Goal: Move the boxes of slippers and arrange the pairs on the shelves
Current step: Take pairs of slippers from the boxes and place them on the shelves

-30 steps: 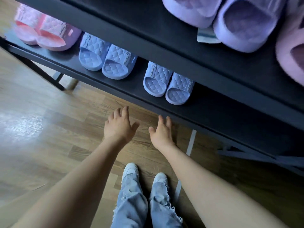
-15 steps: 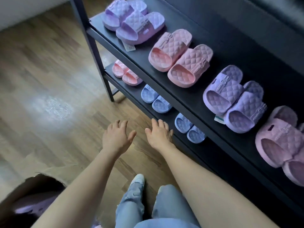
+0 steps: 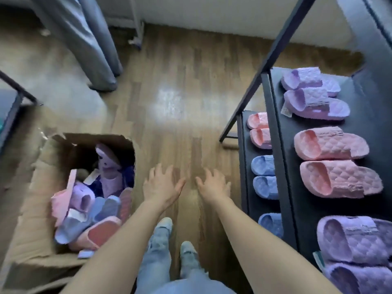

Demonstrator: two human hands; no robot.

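- Hovering over the wooden floor (image 3: pixel 191 81), the left grip (image 3: pixel 161 185) and right grip (image 3: pixel 214 185) were both spread, fingers relaxed, holding nothing, just right of the cardboard box (image 3: pixel 31 219).
- Loose slippers (image 3: pixel 89 209) in pink, purple and blue lay piled inside the box.
- Arranged pairs (image 3: pixel 331 145) stood on the black shelves (image 3: pixel 360 92), well right of the box.

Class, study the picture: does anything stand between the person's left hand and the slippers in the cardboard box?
Nothing visible does. The left hand is open over the floor beside the box, whose top is open with the slippers exposed.
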